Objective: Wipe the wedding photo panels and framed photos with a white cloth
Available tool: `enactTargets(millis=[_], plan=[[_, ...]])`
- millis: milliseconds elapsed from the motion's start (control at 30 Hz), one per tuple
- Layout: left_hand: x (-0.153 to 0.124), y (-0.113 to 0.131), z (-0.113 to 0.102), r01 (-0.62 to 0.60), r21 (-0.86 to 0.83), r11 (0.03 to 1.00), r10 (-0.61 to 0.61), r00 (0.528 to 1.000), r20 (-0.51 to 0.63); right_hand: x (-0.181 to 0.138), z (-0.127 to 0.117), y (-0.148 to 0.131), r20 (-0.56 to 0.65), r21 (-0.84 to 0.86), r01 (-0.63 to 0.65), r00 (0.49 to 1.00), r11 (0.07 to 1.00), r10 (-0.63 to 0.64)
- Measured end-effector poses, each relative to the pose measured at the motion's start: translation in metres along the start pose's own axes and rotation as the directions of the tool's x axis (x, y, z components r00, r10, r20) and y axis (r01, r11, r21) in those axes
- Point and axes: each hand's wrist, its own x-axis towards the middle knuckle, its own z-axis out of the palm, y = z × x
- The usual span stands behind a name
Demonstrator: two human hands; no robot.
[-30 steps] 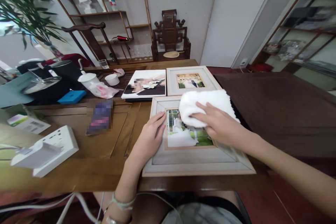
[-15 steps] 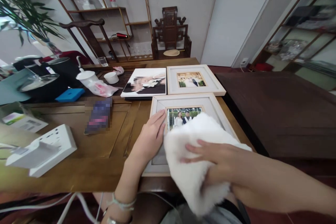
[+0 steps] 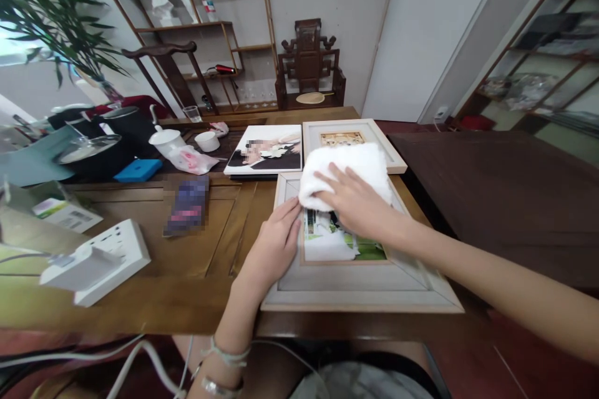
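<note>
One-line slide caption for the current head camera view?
Right hand on a white cloth over a framed photo, left hand resting on its left side.

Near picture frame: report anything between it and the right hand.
The white cloth lies between the right hand and the near picture frame, over its upper part; the left hand rests on its left side.

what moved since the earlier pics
The right hand swept the white cloth toward the person, then back away; it is now farther left and farther out than at first, hiding part of the far frame. Nothing was visibly let go. The left hand stays on the near frame; both frames stayed put.
</note>
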Motion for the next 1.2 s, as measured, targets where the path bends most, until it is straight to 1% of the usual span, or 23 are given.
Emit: enactTargets(millis=[67,100,200,300,367,433,533,600,667,800,967,1100,1133,1200], plan=[[0.000,-0.001,0.000,-0.014,-0.006,1.000,0.014,1.000,0.001,0.000,-0.001,-0.012,0.140,-0.003,0.025,0.990,1.000,-0.024],[0.000,-0.001,0.001,-0.015,-0.007,1.000,0.015,1.000,-0.001,-0.005,-0.003,-0.019,0.183,0.008,0.034,0.982,0.999,-0.035],[-0.001,-0.002,0.003,-0.016,-0.001,1.000,0.016,1.000,-0.018,-0.032,-0.013,-0.033,0.222,0.115,0.054,0.972,0.992,-0.079],[-0.001,-0.002,0.003,-0.001,0.006,1.000,0.001,1.000,-0.013,-0.061,-0.027,-0.043,0.207,0.299,0.101,0.964,0.949,-0.168],[-0.001,-0.001,0.002,0.022,0.003,1.000,-0.022,1.000,-0.005,-0.071,-0.033,-0.053,0.178,0.359,0.120,0.965,0.925,-0.194],[0.001,0.000,0.000,0.033,-0.012,0.999,-0.033,0.999,-0.003,-0.072,-0.033,-0.066,0.152,0.336,0.119,0.972,0.934,-0.178],[0.003,0.000,0.000,0.019,-0.038,0.999,-0.020,1.000,-0.014,-0.065,-0.024,-0.086,0.086,0.219,0.124,0.986,0.968,-0.145],[0.003,-0.002,0.000,-0.003,-0.038,0.999,0.002,1.000,-0.015,-0.061,-0.018,-0.091,0.028,0.169,0.135,0.990,0.976,-0.142],[0.003,-0.004,0.000,-0.026,-0.024,0.999,0.026,1.000,-0.013,-0.063,-0.014,-0.087,0.013,0.163,0.143,0.989,0.976,-0.147],[0.003,-0.005,0.000,-0.044,0.000,0.999,0.044,0.999,-0.007,-0.078,-0.014,-0.061,0.064,0.185,0.157,0.983,0.970,-0.171],[0.004,-0.004,-0.001,-0.032,-0.010,0.999,0.032,0.999,-0.001,-0.115,-0.015,-0.028,-0.028,0.125,0.124,0.992,0.984,-0.121],[0.004,-0.004,-0.001,-0.029,-0.006,1.000,0.029,1.000,0.004,-0.140,-0.026,0.001,-0.014,0.103,0.140,0.990,0.985,-0.140],[0.004,-0.004,0.000,-0.032,-0.005,0.999,0.032,0.999,0.006,-0.143,-0.030,0.009,-0.022,0.095,0.146,0.989,0.985,-0.144],[0.004,-0.004,0.000,-0.034,-0.002,0.999,0.034,0.999,0.010,-0.141,-0.038,0.027,-0.069,0.044,0.104,0.992,0.994,-0.101]])
